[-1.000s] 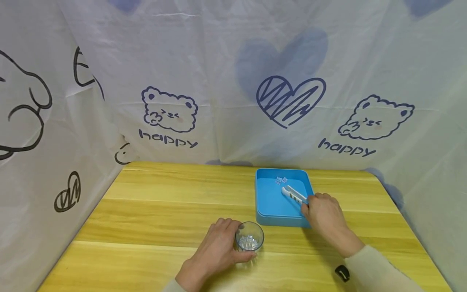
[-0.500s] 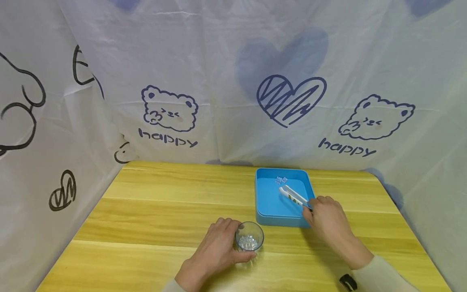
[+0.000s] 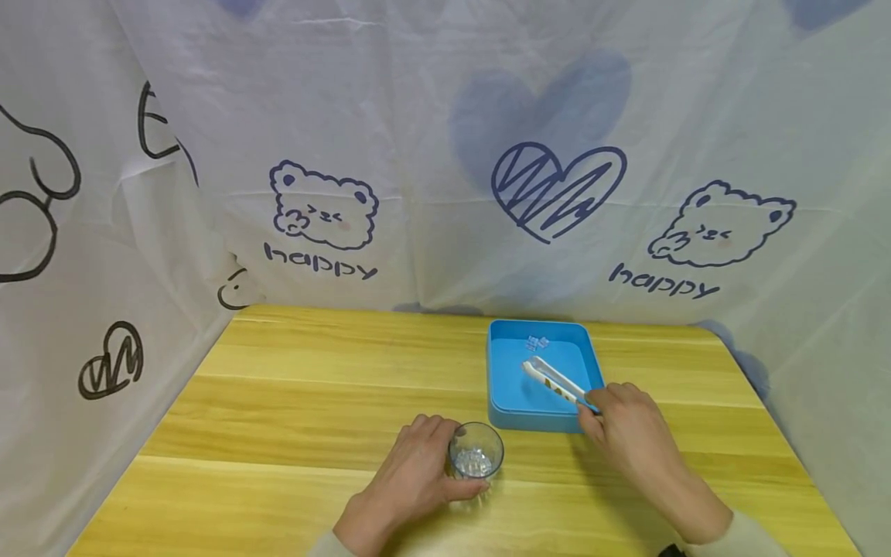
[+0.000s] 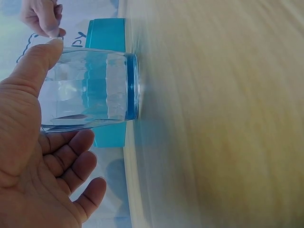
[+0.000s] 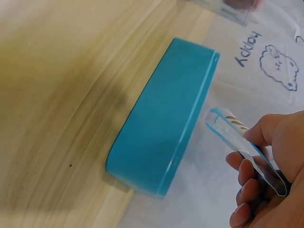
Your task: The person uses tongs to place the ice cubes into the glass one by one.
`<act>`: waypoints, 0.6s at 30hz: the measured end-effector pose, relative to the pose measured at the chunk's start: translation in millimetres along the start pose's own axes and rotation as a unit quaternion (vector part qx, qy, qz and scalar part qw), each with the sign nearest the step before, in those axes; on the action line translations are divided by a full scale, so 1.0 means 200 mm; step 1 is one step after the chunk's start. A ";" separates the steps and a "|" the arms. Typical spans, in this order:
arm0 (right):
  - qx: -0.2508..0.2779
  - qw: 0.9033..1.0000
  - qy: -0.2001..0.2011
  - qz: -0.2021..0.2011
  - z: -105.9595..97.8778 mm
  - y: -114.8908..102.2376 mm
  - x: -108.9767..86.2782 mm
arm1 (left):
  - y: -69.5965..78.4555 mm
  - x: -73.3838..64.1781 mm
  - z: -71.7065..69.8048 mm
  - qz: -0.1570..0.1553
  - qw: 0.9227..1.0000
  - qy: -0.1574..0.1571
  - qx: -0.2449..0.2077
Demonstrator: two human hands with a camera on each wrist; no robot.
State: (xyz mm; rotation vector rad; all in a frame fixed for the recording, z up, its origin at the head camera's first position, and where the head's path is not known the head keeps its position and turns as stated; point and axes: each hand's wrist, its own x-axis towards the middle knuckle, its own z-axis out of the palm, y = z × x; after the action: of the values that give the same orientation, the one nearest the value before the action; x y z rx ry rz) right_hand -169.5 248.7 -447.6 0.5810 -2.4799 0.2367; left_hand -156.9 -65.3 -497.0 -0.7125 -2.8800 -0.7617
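Observation:
My left hand [image 3: 411, 483] holds a clear drinking glass [image 4: 71, 90] upright on the table, thumb on one side and fingers on the other. Clear pieces [image 3: 474, 463] lie at the bottom of the glass. My right hand [image 3: 636, 433] grips a pair of small white tongs [image 3: 557, 383] with gold marks and blue edges. Their tips point left, over the inside of a blue square box [image 3: 536, 422], and stand above its rim in the right wrist view. Several small clear cubes [image 3: 536, 343] are grouped near the box's back wall. I cannot tell whether the tongs' tips hold anything.
The wooden table [image 3: 313, 402] carries both the box and the glass, the glass being nearer and to the left. Behind the table hangs a white cloth [image 3: 431, 155] printed with hearts and bears, and it also closes off both sides.
My right hand has drawn back slightly toward the near right, and the tongs' tips have shifted a little left above the box. My left hand and the glass have stayed in place.

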 end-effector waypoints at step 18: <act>0.052 0.998 0.003 -0.045 -0.11 -0.20 -0.11 | 0.00 0.00 -0.01 0.006 1.000 0.003 0.006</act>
State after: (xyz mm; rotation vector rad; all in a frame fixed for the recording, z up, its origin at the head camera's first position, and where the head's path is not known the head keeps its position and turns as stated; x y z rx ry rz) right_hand -123.5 227.5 -440.2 0.7321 -2.4394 0.3338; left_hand -157.6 -65.6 -495.2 -0.7248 -2.8702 -0.7445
